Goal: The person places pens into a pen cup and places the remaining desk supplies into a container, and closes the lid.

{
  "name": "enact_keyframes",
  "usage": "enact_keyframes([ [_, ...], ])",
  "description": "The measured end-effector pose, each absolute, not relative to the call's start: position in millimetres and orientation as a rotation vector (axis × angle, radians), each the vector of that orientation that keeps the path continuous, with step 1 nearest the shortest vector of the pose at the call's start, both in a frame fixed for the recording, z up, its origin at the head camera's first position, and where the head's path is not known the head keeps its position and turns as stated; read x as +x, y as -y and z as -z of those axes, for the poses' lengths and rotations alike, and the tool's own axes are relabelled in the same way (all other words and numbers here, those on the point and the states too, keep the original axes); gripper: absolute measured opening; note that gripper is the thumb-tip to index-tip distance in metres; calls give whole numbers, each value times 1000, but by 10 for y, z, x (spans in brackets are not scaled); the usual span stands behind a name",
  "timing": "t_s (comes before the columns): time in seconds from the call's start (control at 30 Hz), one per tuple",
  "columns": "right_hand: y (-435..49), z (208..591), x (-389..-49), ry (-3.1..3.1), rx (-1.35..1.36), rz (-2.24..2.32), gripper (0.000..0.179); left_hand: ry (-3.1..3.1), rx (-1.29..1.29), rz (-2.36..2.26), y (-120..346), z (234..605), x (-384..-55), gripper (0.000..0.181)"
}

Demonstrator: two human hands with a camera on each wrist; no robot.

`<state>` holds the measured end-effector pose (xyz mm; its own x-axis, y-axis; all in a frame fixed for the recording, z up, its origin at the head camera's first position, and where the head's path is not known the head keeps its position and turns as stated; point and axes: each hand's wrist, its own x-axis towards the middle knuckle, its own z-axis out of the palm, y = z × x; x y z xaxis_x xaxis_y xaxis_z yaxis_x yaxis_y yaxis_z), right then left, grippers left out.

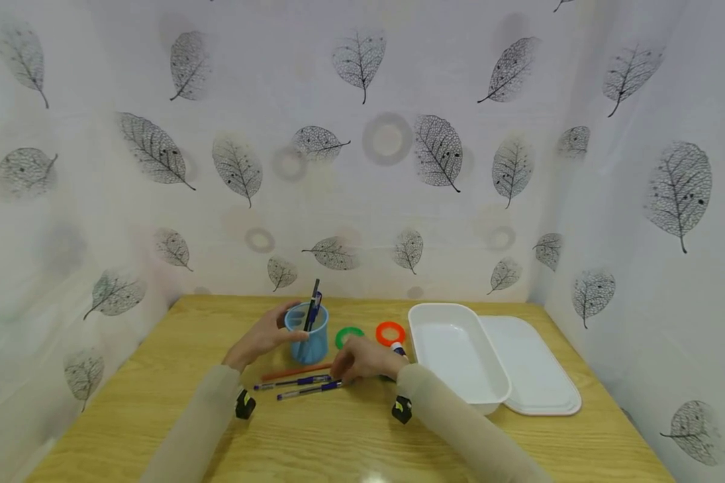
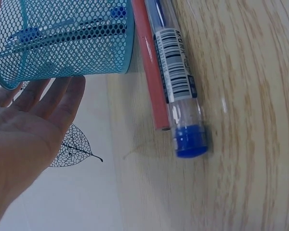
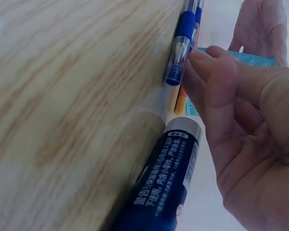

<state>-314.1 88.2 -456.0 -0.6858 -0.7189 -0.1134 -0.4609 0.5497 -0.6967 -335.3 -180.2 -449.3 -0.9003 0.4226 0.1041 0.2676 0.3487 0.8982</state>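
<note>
My left hand (image 1: 272,339) grips a light blue mesh pen cup (image 1: 315,345), thumb across its front and fingers behind. A blue pen (image 1: 316,308) and a dark, slim stick stand in the cup. My right hand (image 1: 362,359) bends over the right ends of two clear pens with blue grips. Its fingertips pinch the end of the farther pen (image 1: 290,384); the nearer pen (image 1: 305,392) lies just below the hand. Behind them lies a reddish pencil (image 2: 151,72). Beside the right hand is a dark blue labelled tube (image 3: 164,178) with a pale end.
A green ring (image 1: 349,333) and an orange ring (image 1: 390,325) lie behind the right hand. To the right are a white tub (image 1: 504,386) and a white lid (image 1: 538,376), partly under the tub's side. A leaf-print curtain (image 1: 362,201) surrounds the wooden table (image 1: 314,443).
</note>
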Motion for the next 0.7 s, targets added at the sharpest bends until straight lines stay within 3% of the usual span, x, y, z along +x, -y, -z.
enact_keyframes([
  [0.7,-845,4612,-3034,-2427,-1051,738,18,-2458,621,-1602,1819,4512,-3344,80],
])
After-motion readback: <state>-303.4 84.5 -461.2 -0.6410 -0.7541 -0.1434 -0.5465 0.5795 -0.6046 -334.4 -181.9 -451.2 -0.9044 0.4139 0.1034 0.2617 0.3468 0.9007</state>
